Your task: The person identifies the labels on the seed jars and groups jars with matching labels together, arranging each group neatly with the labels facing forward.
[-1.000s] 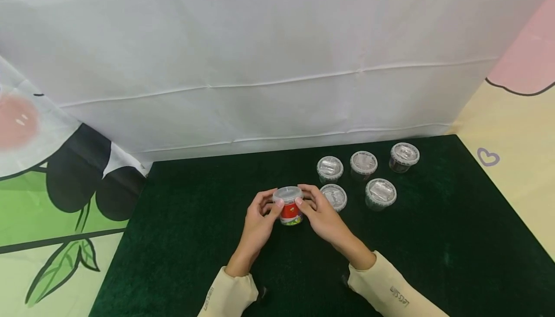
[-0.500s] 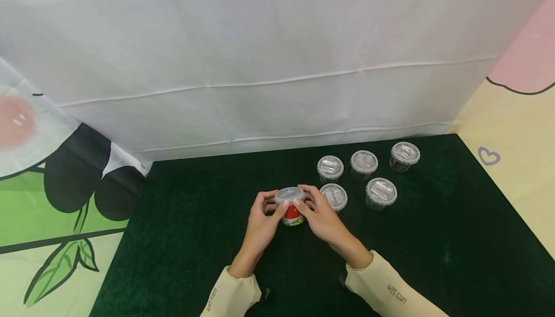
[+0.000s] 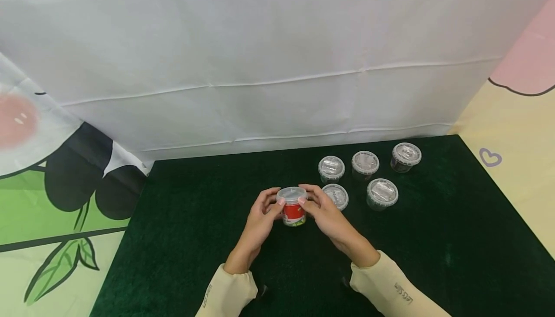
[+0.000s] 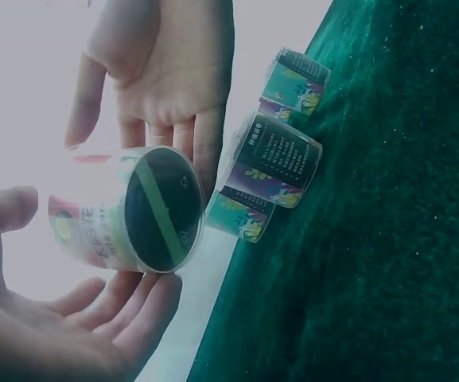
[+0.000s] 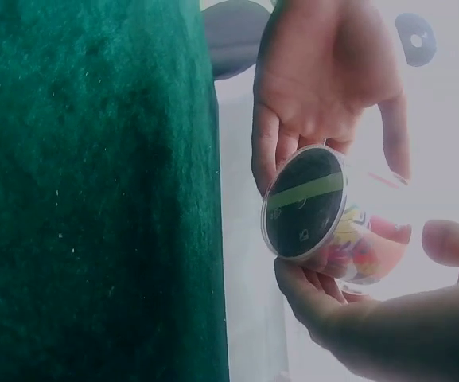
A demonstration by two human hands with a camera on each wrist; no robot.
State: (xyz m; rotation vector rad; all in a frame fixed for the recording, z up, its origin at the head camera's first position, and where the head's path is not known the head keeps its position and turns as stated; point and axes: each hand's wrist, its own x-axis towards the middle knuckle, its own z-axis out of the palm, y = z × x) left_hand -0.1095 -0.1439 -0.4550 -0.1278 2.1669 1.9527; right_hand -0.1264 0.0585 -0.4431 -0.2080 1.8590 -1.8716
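A small clear plastic tub with a red label and a translucent lid is held between both hands above the table. My left hand grips its left side, with the thumb at the front just under the lid and the fingers round behind. From the right, my right hand holds it the same way. The tub's dark base with a pale green strip faces the left wrist camera. In the right wrist view, a colourful print shows on the tub's side.
Several similar lidded tubs stand to the right on the dark green cloth; the nearest tub is partly behind the right hand. Another tub stands farther right. A white cloth backdrop rises behind the table's far edge.
The held tub has shifted very slightly to the right, and both thumbs have moved a little on its front, showing more of the red label than half a second ago. The other tubs stay put.
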